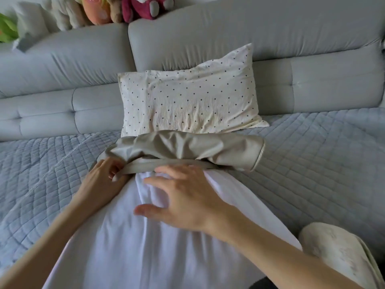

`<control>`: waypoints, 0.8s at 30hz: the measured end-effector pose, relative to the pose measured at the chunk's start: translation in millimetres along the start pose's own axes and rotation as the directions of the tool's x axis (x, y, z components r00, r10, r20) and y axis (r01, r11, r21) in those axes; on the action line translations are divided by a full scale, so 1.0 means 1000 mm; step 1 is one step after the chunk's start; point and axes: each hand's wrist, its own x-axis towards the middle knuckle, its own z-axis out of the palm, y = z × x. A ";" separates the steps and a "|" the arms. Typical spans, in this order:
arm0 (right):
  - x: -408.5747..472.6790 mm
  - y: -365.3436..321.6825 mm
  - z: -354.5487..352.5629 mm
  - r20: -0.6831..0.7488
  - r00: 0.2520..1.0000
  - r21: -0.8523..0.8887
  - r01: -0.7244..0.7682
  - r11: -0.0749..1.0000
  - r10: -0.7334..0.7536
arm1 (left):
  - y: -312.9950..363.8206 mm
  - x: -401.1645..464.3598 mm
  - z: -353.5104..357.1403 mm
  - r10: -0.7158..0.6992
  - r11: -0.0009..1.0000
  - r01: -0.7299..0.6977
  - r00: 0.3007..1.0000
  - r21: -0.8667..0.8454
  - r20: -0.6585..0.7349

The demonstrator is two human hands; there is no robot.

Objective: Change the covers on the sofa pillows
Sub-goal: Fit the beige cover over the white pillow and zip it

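Note:
A white bare pillow (133, 236) lies lengthwise on the sofa seat, pointing away from me. A beige cover (187, 149) is bunched over its far end. My left hand (104, 174) grips the cover's open edge at the left side, fingers curled under the hem. Over the white pillow just below the cover's edge is my right hand (183, 199), its fingers spread and relaxed, holding nothing. Behind them a cream pillow with dark dots (187, 101) leans against the sofa back.
The grey sofa back (291, 38) spans the rear, with plush toys (143, 7) on top at the left. A blue-grey quilted throw (312, 159) covers the seat on both sides. My knee in pale patterned cloth (337, 251) is at the lower right.

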 end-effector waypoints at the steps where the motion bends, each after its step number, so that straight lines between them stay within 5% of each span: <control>1: 0.004 -0.009 0.006 0.131 0.989 -0.064 -0.057 0.996 0.065 | -0.003 0.000 0.001 -0.007 1.000 0.006 1.000 -0.010 -0.010; 3: 0.005 -0.014 0.024 0.157 0.975 -0.151 -0.135 0.979 0.158 | -0.008 -0.006 0.001 -0.023 1.000 0.023 0.999 -0.018 -0.036; 9: 0.000 0.022 0.065 -0.136 0.978 -0.353 -0.199 0.914 0.160 | -0.001 -0.037 -0.014 0.132 0.983 -0.127 0.991 -0.132 0.033; 15: 0.026 0.044 0.062 -0.035 0.982 -0.406 -0.185 0.895 0.187 | -0.010 -0.076 -0.035 0.230 0.955 -0.184 0.956 -0.233 0.185; 19: 0.037 0.046 0.048 0.138 0.968 -0.223 -0.176 0.959 0.209 | -0.033 -0.100 -0.039 -0.001 0.857 0.193 0.928 -0.479 0.373; 22: 0.031 0.042 0.049 -0.026 0.997 -0.078 -0.080 0.994 0.079 | -0.025 -0.096 -0.026 -0.076 0.754 0.222 0.964 -0.618 0.253; 24: 0.027 0.036 0.044 -0.167 0.972 0.282 -0.113 0.953 0.165 | 0.001 -0.078 -0.033 -0.117 0.721 0.185 0.982 -0.668 0.145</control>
